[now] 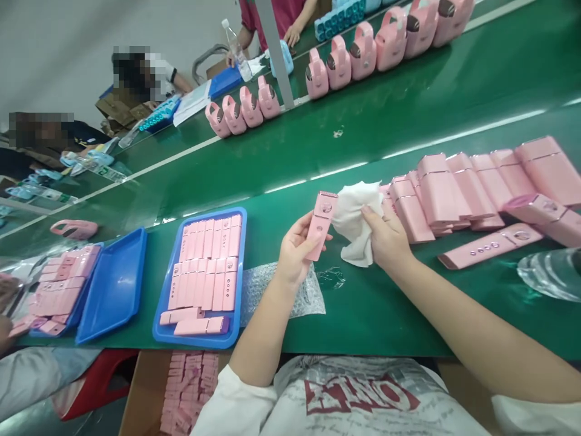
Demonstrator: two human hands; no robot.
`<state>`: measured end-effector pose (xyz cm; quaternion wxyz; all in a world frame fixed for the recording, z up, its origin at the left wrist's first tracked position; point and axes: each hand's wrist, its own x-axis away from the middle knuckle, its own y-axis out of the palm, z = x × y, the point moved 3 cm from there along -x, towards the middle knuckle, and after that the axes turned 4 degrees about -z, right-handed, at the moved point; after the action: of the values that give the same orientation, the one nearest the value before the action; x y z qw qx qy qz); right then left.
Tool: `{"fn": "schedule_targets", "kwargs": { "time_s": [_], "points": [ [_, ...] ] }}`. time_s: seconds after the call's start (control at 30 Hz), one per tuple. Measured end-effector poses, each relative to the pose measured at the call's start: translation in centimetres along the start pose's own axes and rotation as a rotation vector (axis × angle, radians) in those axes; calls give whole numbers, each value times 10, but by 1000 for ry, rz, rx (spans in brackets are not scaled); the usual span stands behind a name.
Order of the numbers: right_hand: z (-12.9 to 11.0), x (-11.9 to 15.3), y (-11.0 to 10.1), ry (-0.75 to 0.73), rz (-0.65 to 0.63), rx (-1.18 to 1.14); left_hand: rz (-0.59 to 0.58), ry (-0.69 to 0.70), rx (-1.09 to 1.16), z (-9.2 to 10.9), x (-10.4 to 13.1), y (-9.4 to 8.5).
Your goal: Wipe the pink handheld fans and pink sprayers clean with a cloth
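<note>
My left hand [295, 251] is closed around a pink hair clipper [321, 221], held upright with its toothed head at the top. A crumpled white cloth [358, 212] is gripped in my right hand [388, 233], and its left edge reaches the side of the clipper head. Below both hands, a sheet of bubble wrap [313, 293] lies on the green table [385, 315], partly covered by my left forearm. Beyond my right hand lies a pile of pink clippers [438, 188], one resting apart in front as a loose pink clipper [492, 245].
A blue tray [157, 330] of pink clippers stands to the left, beside a tilted blue tray [111, 284]. A clear round object [551, 275] sits at the right edge. Pink handled cases [363, 51] line the far side, where other people sit. A cardboard box [145, 387] is below.
</note>
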<state>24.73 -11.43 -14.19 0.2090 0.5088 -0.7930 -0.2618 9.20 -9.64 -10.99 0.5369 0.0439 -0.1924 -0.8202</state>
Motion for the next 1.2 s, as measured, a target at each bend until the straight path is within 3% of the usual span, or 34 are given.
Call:
{"fn": "schedule_targets", "kwargs": {
  "time_s": [0.17, 0.37, 0.53, 0.67, 0.9, 0.97, 1.1, 1.13, 1.2],
  "points": [
    [7, 4, -8, 14, 3, -14, -30, -62, -51, -7, 0, 4],
    [1, 10, -2, 7, -39, 44, -134, -121, -40, -11, 6, 11],
    [-14, 19, -2, -124, -5, 210, -150, -194, 20, -12, 10, 15],
    [-15, 24, 3, -181, -233, 431, -163, -268, 32, -14, 15, 18],
    [-5, 38, 29, -551, -943, 712, 28, -253, 5, -14, 10, 7],
    [-7, 35, 29, -556, -939, 700, 21, -261, 8, -15, 9, 6],
    [-12, 24, 21, -399, -637, 594, -68, -333, 71, -20, 12, 9],
    [-11, 26, 22, -394, -665, 582, -61, -347, 80, -21, 12, 9],
    [-7, 32, 26, -429, -841, 566, -27, -350, 88, -20, 12, 6]
  ]
}}
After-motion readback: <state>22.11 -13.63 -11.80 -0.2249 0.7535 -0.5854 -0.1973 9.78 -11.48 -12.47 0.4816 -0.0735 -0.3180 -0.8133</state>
